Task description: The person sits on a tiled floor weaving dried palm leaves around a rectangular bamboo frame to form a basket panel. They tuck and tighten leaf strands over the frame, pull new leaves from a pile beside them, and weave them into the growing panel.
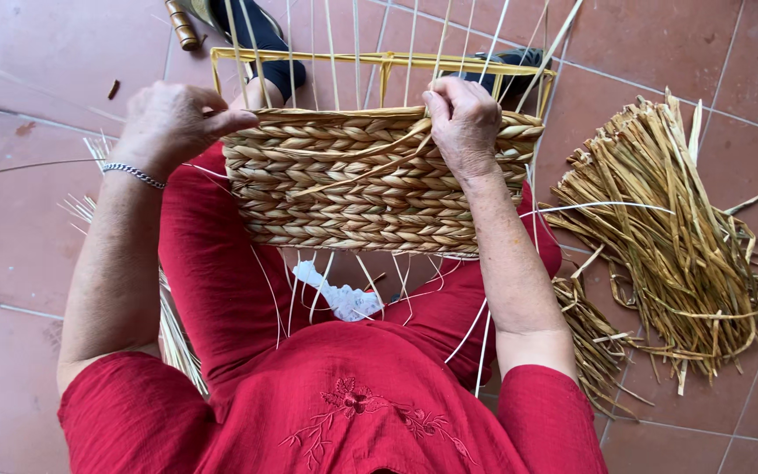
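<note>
A half-woven basket (353, 184) of braided straw-coloured fibre lies across my lap, built on a yellow wire frame (379, 61) with thin upright canes rising from it. My left hand (173, 123), a silver bracelet on its wrist, grips the basket's left top corner. My right hand (464, 123) presses on the top woven row at the right, fingers closed on a flat fibre strand (370, 167) that trails diagonally over the weave.
A large pile of dried fibre strands (668, 246) lies on the red tile floor at the right. More strands (177, 333) lie by my left leg. A white crumpled piece (339, 298) rests on my red clothing. My feet in dark footwear (265, 35) show beyond the frame.
</note>
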